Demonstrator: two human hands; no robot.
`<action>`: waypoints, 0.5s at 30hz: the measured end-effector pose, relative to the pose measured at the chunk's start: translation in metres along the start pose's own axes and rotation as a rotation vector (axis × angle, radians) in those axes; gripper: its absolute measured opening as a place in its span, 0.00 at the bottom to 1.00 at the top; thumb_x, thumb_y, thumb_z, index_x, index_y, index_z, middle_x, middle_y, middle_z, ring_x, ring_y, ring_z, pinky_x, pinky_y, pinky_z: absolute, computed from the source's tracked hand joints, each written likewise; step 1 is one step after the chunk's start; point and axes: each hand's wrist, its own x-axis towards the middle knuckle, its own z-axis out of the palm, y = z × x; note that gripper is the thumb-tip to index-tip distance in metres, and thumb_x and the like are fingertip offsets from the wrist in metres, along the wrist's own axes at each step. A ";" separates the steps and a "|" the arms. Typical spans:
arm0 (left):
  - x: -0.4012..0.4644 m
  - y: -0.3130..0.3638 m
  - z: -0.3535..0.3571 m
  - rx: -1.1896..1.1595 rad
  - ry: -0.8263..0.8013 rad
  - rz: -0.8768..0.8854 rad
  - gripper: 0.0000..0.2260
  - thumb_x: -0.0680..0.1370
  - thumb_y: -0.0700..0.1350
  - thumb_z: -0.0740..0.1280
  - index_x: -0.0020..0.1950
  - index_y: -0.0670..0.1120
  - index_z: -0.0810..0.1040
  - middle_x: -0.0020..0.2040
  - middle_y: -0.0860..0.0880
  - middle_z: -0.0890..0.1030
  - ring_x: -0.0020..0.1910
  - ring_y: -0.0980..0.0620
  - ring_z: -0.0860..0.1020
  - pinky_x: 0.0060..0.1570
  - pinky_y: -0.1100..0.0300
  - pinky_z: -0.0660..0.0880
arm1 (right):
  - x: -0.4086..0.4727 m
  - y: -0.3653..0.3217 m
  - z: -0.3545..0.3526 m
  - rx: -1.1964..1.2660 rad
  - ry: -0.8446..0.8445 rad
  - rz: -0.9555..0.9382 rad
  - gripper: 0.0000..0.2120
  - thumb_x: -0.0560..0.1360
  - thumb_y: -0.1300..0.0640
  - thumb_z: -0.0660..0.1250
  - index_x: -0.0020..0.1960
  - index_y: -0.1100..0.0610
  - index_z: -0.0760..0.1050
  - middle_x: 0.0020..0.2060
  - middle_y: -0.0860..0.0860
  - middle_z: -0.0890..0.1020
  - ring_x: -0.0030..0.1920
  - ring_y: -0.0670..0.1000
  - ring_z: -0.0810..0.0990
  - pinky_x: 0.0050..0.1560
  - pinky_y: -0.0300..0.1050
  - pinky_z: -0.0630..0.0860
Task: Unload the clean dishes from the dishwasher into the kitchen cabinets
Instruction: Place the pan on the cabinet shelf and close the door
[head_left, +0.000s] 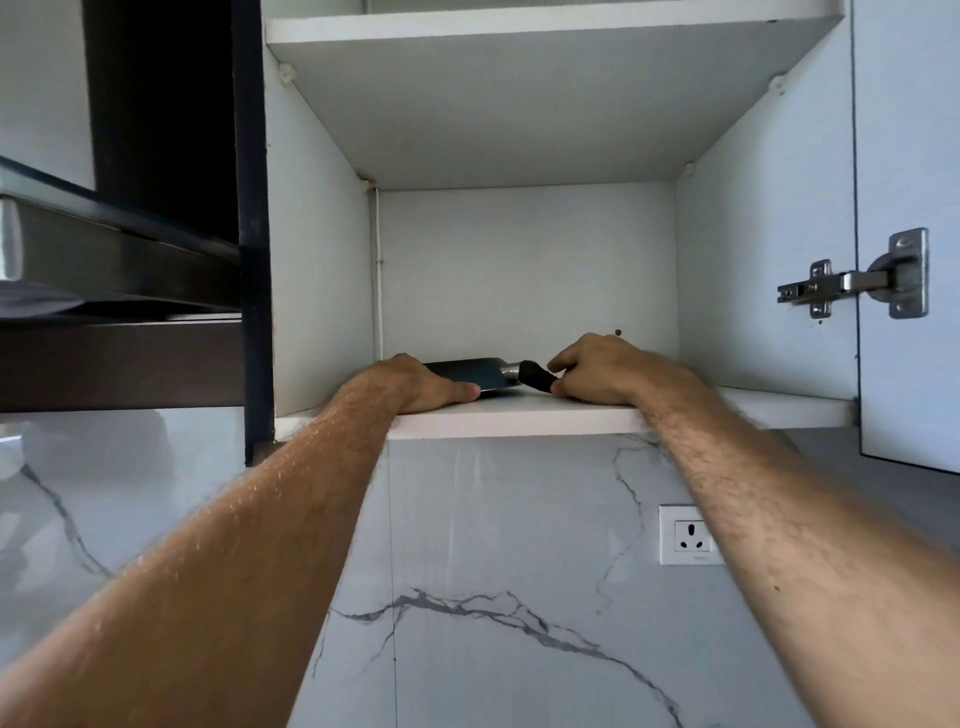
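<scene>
A knife with a broad dark blade (470, 374) and a black handle lies flat on the bottom shelf (519, 413) of the open white wall cabinet. My left hand (426, 387) rests on the blade's left end, thumb stretched along the shelf; its fingers are hidden behind the hand. My right hand (597, 371) pinches the black handle (535, 375) with curled fingers and thumb. Both forearms reach up from below the shelf edge.
The cabinet door (909, 234) stands open at the right with a metal hinge (852, 280). A second white shelf (519, 31) sits above. A dark range hood (119, 260) juts out at the left. Below is a marble backsplash with a wall socket (688, 535).
</scene>
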 end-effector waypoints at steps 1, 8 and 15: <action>0.000 0.000 0.000 -0.004 0.003 -0.006 0.41 0.69 0.72 0.66 0.72 0.45 0.67 0.67 0.46 0.73 0.53 0.47 0.71 0.51 0.54 0.68 | -0.005 -0.002 -0.002 0.021 0.014 0.017 0.32 0.64 0.40 0.61 0.66 0.46 0.78 0.65 0.47 0.78 0.64 0.52 0.73 0.66 0.52 0.71; 0.000 -0.001 0.001 -0.049 0.028 -0.047 0.36 0.69 0.69 0.68 0.68 0.46 0.71 0.56 0.48 0.74 0.50 0.48 0.72 0.48 0.55 0.69 | -0.011 0.002 -0.004 0.103 0.070 0.052 0.19 0.66 0.50 0.61 0.53 0.46 0.84 0.53 0.46 0.82 0.53 0.50 0.78 0.57 0.50 0.77; -0.002 -0.002 0.001 -0.059 0.054 -0.045 0.36 0.69 0.70 0.67 0.67 0.46 0.71 0.55 0.48 0.75 0.50 0.47 0.72 0.48 0.55 0.69 | -0.004 0.011 -0.002 0.183 0.082 0.003 0.10 0.71 0.55 0.72 0.45 0.38 0.83 0.51 0.42 0.82 0.53 0.45 0.78 0.60 0.50 0.76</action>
